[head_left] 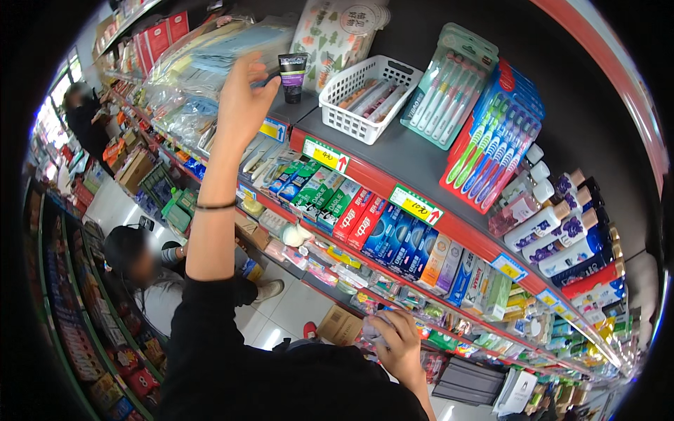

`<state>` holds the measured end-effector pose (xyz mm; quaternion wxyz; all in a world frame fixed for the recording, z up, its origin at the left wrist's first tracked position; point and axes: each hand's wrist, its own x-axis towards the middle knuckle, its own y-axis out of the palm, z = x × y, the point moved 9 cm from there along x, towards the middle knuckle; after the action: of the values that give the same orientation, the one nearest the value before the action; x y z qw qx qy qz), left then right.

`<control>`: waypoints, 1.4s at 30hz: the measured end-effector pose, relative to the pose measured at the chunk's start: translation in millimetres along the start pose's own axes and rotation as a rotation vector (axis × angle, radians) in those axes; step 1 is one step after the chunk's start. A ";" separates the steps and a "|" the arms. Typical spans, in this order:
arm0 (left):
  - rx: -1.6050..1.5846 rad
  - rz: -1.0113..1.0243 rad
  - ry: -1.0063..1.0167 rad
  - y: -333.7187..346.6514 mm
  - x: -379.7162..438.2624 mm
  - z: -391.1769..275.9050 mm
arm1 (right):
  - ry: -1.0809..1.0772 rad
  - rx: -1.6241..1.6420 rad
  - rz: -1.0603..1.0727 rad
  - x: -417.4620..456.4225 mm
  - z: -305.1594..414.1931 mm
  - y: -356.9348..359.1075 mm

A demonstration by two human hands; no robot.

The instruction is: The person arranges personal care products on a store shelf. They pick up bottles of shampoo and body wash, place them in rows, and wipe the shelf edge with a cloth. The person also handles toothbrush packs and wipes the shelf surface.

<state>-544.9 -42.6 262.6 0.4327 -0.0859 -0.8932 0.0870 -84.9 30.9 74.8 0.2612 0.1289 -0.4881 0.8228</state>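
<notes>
My left hand (246,97) is raised over the top shelf, its fingers loosely curved with the thumb apart and nothing seen between them. Just right of the thumb, a small black and purple L'Oréal Men Expert tube (293,79) stands upright on its cap. Behind the fingers lie clear plastic packs of flat blue and yellow items (231,47). Lower down, close to my body, my right hand (397,342) is closed around a crumpled greyish cloth (376,329). Part of the cloth is hidden by the fingers.
On the top shelf are a white plastic basket (352,124), toothbrush packs (487,152) and several bottles (537,229). Toothpaste boxes (358,216) fill the shelf below. A person (152,294) crouches in the aisle at left, near a cardboard box (339,326). Another person (84,123) stands farther off.
</notes>
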 end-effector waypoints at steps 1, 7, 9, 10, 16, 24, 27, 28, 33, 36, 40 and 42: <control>0.082 0.002 0.017 9.1 12.1 16.1 | -0.020 0.008 -0.002 1.5 6.3 3.0; 0.154 0.169 -0.083 54.9 27.1 55.1 | -0.016 -0.102 -0.011 -1.6 11.4 -2.6; 0.113 0.283 -0.105 72.5 29.5 64.5 | -0.003 -0.108 -0.015 -5.6 11.9 -5.4; 0.091 0.274 -0.078 74.4 31.4 68.4 | -0.008 -0.108 -0.021 -7.1 12.4 -5.3; 0.129 0.230 -0.009 71.3 42.4 93.9 | -0.049 -0.102 -0.027 -10.4 15.7 -15.1; 0.116 -0.134 0.266 2.6 3.3 -100.9 | -0.011 -0.127 -0.061 -24.1 2.1 -33.9; -0.054 0.109 0.354 33.1 -13.0 -147.6 | -0.024 -0.132 -0.011 -28.5 -1.3 -33.9; -0.121 0.217 0.323 53.0 -21.0 -154.7 | -0.034 -0.123 -0.003 -28.3 -0.9 -34.0; -0.439 0.671 0.083 152.5 -69.1 -154.5 | -0.057 -0.099 -0.003 -30.8 -0.3 -42.0; -0.396 0.735 0.010 191.6 -75.6 -141.7 | -0.025 -0.126 -0.016 -38.4 -5.8 -49.9; -0.460 0.802 -0.046 221.4 -80.9 -130.3 | 0.045 -0.134 -0.049 -56.6 -14.8 -55.0; -0.480 0.822 -0.074 226.8 -90.0 -127.9 | 0.078 -0.134 -0.061 -62.2 -17.2 -56.4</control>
<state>-371.4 167.2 220.4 0.2982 -0.5264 -0.7950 0.0451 -1.2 48.8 78.8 0.3130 0.0937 -0.5273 0.7843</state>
